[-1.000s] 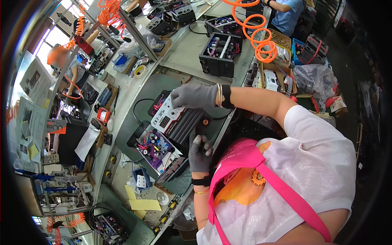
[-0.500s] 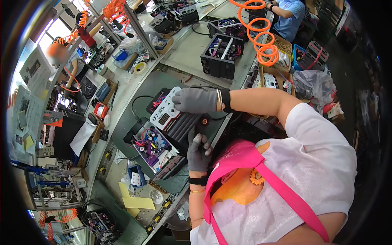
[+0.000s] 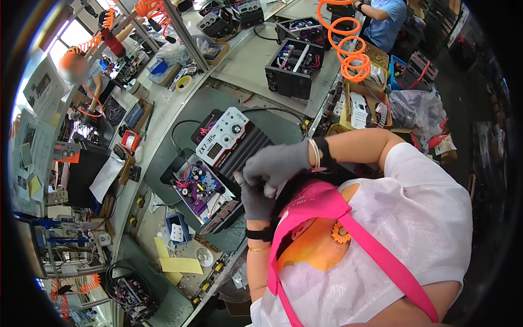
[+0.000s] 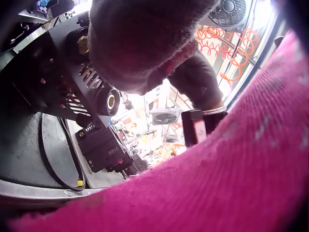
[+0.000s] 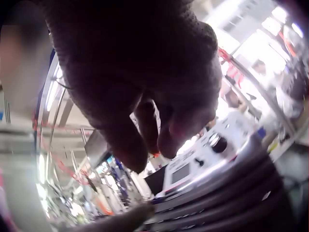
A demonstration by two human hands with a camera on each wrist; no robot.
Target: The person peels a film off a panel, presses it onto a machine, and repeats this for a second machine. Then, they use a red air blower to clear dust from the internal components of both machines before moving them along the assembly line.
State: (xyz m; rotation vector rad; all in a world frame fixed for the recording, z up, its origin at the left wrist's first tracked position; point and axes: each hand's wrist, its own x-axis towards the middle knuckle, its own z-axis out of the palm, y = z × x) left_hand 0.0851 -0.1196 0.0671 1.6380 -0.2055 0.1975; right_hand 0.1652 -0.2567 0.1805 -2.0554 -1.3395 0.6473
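A welding machine (image 3: 248, 150) with a ribbed black case lies on the green mat. Its white front panel (image 3: 222, 139) bears a display, a black knob (image 3: 236, 129) and a smaller control. My gloved right hand (image 3: 278, 163) bends its fingers down close over my gloved left hand (image 3: 256, 199), beside the machine's near edge. In the right wrist view its fingertips (image 5: 133, 159) point down, with no held thing visible between them. My left hand, thumb side up, overlaps the case's lower end; its palm is hidden. Beside it sits an opened unit (image 3: 204, 191) with a purple circuit board.
Further along the bench stands another open black unit (image 3: 294, 68). A small blue box (image 3: 177, 229) and yellow paper (image 3: 180, 265) lie at the near end. An orange coiled hose (image 3: 351, 52) hangs at the right, above cardboard boxes (image 3: 359, 106).
My right hand has left the panel's knob and come down and toward me, to my left hand. The knob is now uncovered. My left hand has shifted slightly left in the view.
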